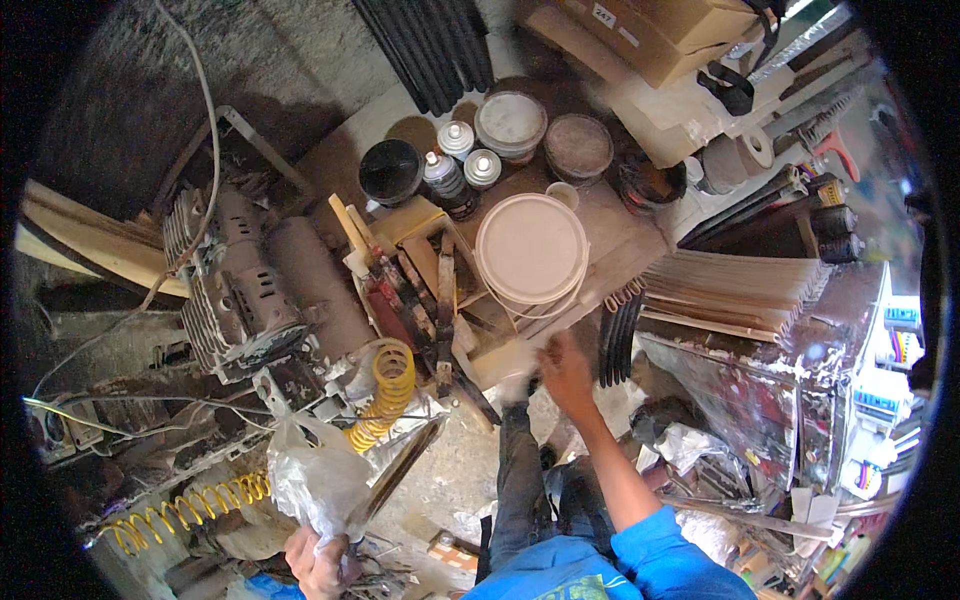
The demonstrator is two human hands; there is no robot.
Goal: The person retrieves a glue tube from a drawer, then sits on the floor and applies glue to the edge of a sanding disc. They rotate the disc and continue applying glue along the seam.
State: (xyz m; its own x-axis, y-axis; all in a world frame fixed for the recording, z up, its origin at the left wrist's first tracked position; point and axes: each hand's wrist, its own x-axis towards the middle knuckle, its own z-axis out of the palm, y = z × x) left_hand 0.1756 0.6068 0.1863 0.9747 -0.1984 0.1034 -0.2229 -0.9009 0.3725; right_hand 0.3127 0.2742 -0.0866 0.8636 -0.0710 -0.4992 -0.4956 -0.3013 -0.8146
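Note:
My left hand (pixel 315 562), low on the left, is closed around the lower end of a crumpled, translucent white plastic bag (pixel 312 470). The bag stands up above the fist in front of the dusty machine. In the middle, my right hand (pixel 563 370) reaches forward to the front edge of the workbench, just below a round bucket with a pale lid (pixel 532 248). Motion blurs its fingers, and a pale smear beside them hides whether they hold anything. Left of the bucket, a wooden box (pixel 480 290) holds worn, paint-stained tools (pixel 420 300).
Spray cans (pixel 447 185) and more tubs (pixel 511 125) stand behind the bucket. A dusty compressor (pixel 240 280) and a coiled yellow air hose (pixel 383 390) occupy the left. Sandpaper-like sheets (pixel 730 295) lie stacked at right. A cardboard box (pixel 660 40) sits at the back. Scraps litter the floor.

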